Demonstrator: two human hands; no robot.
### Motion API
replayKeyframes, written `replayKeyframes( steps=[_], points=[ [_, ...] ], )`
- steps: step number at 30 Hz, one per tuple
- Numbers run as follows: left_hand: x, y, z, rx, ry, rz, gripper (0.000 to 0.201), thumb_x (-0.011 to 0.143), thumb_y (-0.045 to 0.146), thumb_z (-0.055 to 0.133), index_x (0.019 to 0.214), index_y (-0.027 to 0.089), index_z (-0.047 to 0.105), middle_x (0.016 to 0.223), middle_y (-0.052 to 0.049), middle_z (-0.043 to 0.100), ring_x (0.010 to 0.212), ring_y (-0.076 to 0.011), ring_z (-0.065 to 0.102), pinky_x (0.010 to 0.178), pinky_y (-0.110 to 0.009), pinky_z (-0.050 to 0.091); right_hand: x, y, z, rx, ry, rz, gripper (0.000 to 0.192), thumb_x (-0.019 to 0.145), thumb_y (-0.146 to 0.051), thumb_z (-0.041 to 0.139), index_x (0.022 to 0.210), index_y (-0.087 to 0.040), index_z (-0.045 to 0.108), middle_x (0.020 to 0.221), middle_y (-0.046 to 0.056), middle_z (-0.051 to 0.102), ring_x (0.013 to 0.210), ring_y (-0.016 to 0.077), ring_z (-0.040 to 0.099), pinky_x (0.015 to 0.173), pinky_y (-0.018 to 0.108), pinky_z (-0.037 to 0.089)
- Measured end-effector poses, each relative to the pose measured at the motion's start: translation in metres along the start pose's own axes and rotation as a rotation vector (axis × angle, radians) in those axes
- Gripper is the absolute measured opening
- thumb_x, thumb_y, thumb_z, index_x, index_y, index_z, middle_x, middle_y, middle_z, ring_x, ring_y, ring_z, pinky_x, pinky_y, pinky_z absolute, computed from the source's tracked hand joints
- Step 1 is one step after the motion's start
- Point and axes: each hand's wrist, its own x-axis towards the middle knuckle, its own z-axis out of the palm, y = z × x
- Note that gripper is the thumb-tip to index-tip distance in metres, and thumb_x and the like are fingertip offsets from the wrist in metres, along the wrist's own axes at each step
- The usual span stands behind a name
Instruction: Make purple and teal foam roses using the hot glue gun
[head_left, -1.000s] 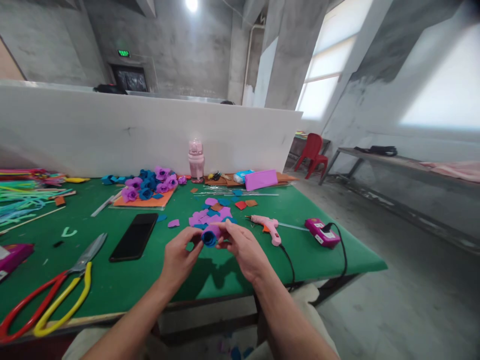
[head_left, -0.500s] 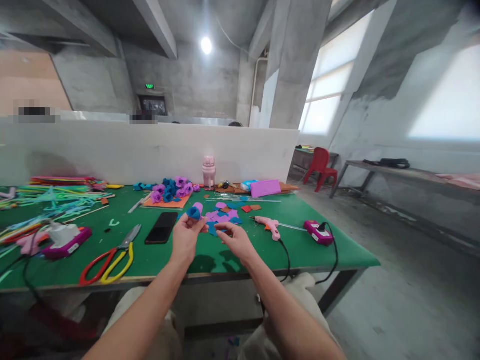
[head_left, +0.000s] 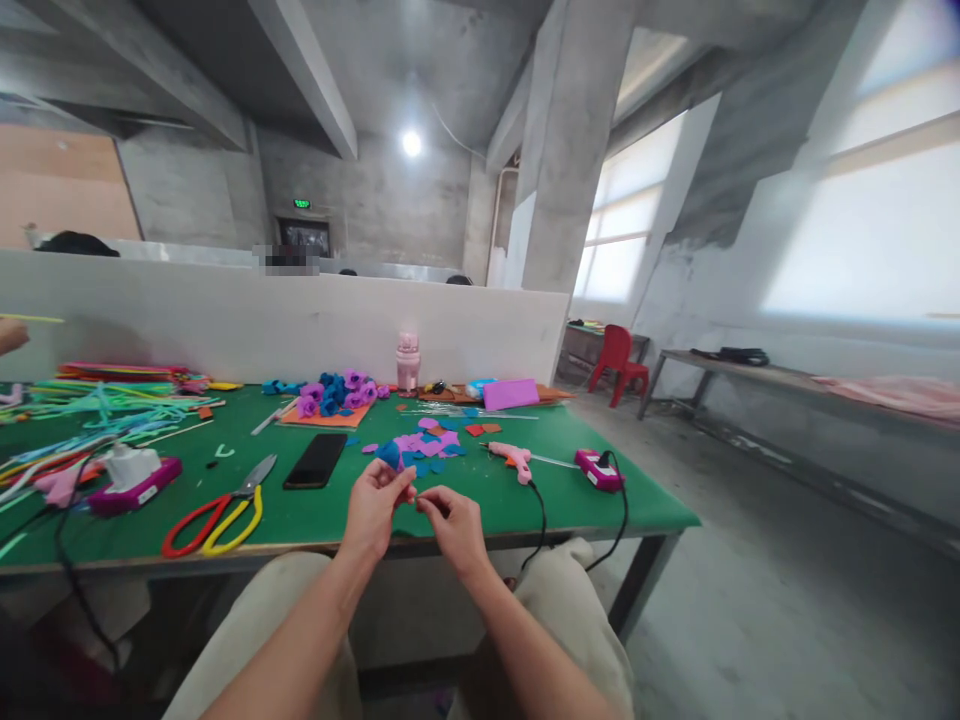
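- Left hand (head_left: 371,508) grips the blue-and-purple flower (head_left: 389,456), now apparently its sole support.
- Right hand (head_left: 455,522), moments ago touching it, hovers nearby, fingertips bunched; cannot tell whether grasping anything.

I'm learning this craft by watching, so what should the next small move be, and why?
Probably bring the right hand in to steady the lower end of the blue-and-purple flower: the left hand alone seems to support it, and the right thumb and fingers are drawn together close beside the left ones. Whether they pinch something small is too fine to tell.
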Motion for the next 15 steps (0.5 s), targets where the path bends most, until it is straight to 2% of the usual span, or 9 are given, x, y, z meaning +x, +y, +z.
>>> replayKeyframes(
  steps=[4, 7, 10, 13, 15],
  points=[
    [0.001, -0.001, -0.008, 0.129, -0.136, -0.071, 0.028, 0.058, 0.029, 0.076, 0.076, 0.014, 0.061, 0.055, 0.003, 0.056, 0.046, -0.0066, 0.047, 0.044, -0.018, 0.036, 0.002, 0.007, 0.003, 0.158, -0.032, 0.106, 0.022, 0.078, -0.034, 0.054, 0.072, -0.017, 0.067, 0.065, 0.001, 0.065, 0.051, 0.0106, 0.048, 0.051, 0.022, 0.037],
    [-0.002, -0.002, -0.010, 0.289, -0.165, -0.091, 0.024, 0.062, 0.034, 0.071, 0.071, 0.012, 0.067, 0.059, -0.002, 0.062, 0.049, -0.0089, 0.049, 0.045, -0.020, 0.036, 0.000, 0.010, 0.006, 0.216, -0.069, 0.154, 0.025, 0.076, -0.039, 0.056, 0.073, -0.017, 0.067, 0.064, 0.001, 0.065, 0.049, 0.0099, 0.047, 0.049, 0.022, 0.037],
    [0.000, 0.001, -0.012, 0.360, -0.114, 0.043, 0.022, 0.067, 0.036, 0.066, 0.068, 0.014, 0.068, 0.069, -0.006, 0.067, 0.063, -0.0145, 0.057, 0.058, -0.024, 0.044, 0.001, 0.011, 0.003, 0.192, -0.070, 0.144, 0.028, 0.074, -0.042, 0.059, 0.085, -0.018, 0.068, 0.074, 0.002, 0.067, 0.054, 0.0107, 0.052, 0.050, 0.022, 0.041],
    [0.016, 0.013, -0.016, 0.374, -0.013, 0.212, 0.026, 0.073, 0.041, 0.060, 0.071, 0.015, 0.066, 0.061, -0.003, 0.063, 0.065, -0.0160, 0.058, 0.067, -0.027, 0.045, 0.006, 0.014, -0.010, 0.153, 0.009, 0.192, 0.036, 0.075, -0.047, 0.056, 0.093, -0.017, 0.065, 0.081, 0.004, 0.067, 0.055, 0.0109, 0.054, 0.046, 0.021, 0.041],
    [0.033, 0.024, -0.018, 0.385, -0.031, 0.274, 0.024, 0.075, 0.039, 0.058, 0.072, 0.016, 0.064, 0.054, 0.001, 0.056, 0.060, -0.0144, 0.056, 0.066, -0.026, 0.045, 0.009, 0.017, -0.022, 0.158, 0.065, 0.236, 0.038, 0.077, -0.050, 0.052, 0.089, -0.016, 0.065, 0.078, 0.005, 0.067, 0.054, 0.0111, 0.054, 0.043, 0.020, 0.040]
  ],
)
